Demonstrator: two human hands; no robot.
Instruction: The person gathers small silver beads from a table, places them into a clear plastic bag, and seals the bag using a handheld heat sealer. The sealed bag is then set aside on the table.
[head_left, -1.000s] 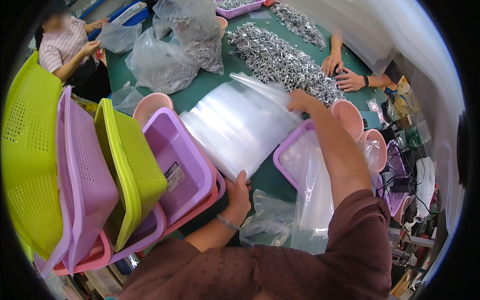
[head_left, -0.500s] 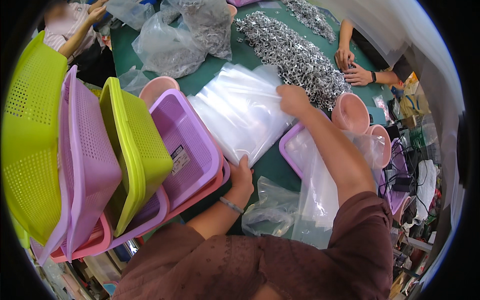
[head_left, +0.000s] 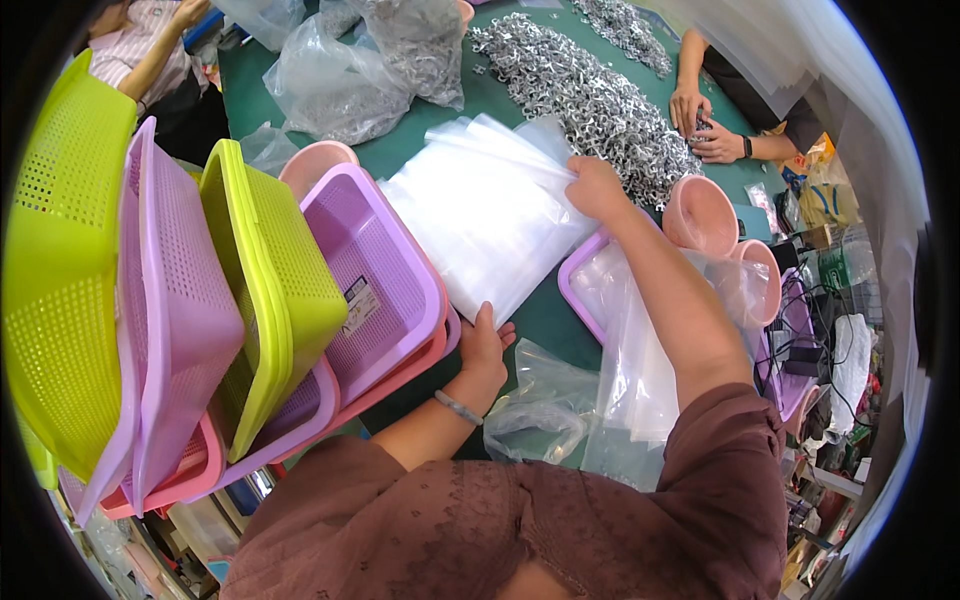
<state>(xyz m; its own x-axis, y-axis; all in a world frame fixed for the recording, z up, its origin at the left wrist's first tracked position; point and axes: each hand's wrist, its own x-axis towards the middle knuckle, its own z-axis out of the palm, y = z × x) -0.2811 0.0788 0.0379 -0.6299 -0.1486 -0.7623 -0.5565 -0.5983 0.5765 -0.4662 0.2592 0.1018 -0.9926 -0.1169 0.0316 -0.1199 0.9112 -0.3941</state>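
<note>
A stack of clear plastic bags (head_left: pixel 490 220) lies fanned out over the green table in front of me. My right hand (head_left: pixel 598 190) is closed on the right-hand edge of the bags. At their near corner is my left hand (head_left: pixel 484 350), its thumb raised against the plastic and its fingers apart. Whether those fingers reach under the corner is partly hidden. Beneath my right forearm, more clear bags (head_left: pixel 630 350) hang over a purple basket (head_left: pixel 582 300).
Green and purple baskets (head_left: pixel 375 270) are stacked on the left. Small metal parts (head_left: pixel 590 105) form a long heap behind the bags. Filled plastic sacks (head_left: pixel 340 85) stand at the back. Pink bowls (head_left: pixel 700 218) sit at right. Two co-workers' arms show at the far side.
The bags lie flatter and brighter, their right edge shifted slightly right with my right hand. My left thumb has eased off the near corner, and its fingers have spread.
</note>
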